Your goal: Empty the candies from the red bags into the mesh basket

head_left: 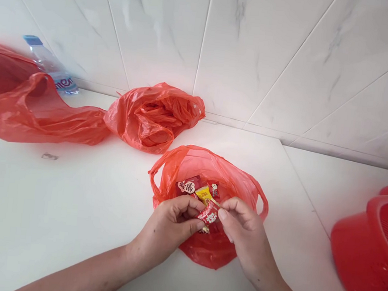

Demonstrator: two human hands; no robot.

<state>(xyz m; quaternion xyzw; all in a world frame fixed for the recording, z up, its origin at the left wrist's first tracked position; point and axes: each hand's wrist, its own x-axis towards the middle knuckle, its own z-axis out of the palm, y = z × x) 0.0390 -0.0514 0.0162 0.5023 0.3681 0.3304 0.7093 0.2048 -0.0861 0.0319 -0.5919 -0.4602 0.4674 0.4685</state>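
Observation:
Between both hands is a small red wrapped candy (210,213) with white print. My left hand (173,219) pinches its left end between thumb and fingers. My right hand (241,223) grips the other end the same way. Right below them an open red plastic bag (207,256) lies on the white table, its handle loops spread to either side. Inside it several wrapped pieces show: a dark red packet (187,185), a yellow packet (204,194) and a small red packet (214,188). The hands partly hide what lies lower in the bag.
Behind, by the tiled wall, sits a crumpled red plastic bag (155,116). Another red bag (45,122) spreads at the left, in front of a clear bottle (55,70) with a blue cap. Red plastic basins (356,243) stand at the right edge of the white table (71,207).

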